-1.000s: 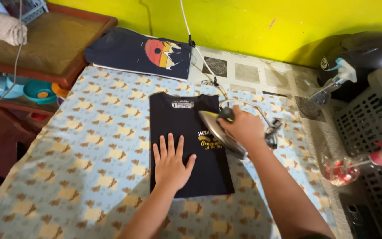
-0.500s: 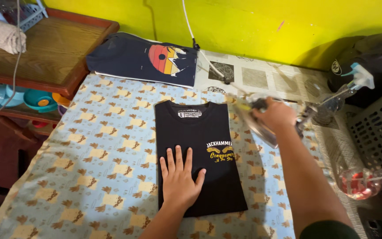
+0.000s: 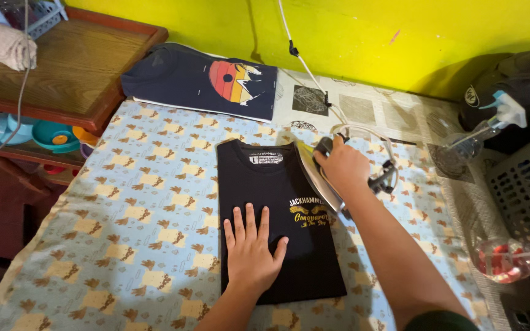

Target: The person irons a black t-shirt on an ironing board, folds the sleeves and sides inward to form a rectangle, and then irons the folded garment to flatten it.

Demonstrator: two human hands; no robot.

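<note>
A folded black T-shirt (image 3: 270,184) with a yellow print lies on a light blue patterned cloth (image 3: 130,239). My left hand (image 3: 251,251) presses flat on the shirt's lower part, fingers spread. My right hand (image 3: 343,164) grips the handle of a clothes iron (image 3: 318,175), which is tilted up along the shirt's right edge. The iron's white cord (image 3: 305,64) runs up to the yellow wall.
A folded dark blue shirt (image 3: 200,79) with an orange sun print lies at the back. A wooden table (image 3: 56,67) stands at the left with bowls (image 3: 50,135) under it. A spray bottle (image 3: 483,132), a dark helmet (image 3: 522,79) and a grey basket (image 3: 529,190) are at the right.
The iron in my right hand has swung away to the right off the shirt and come back to its right edge. My left hand stays flat on the lower part.
</note>
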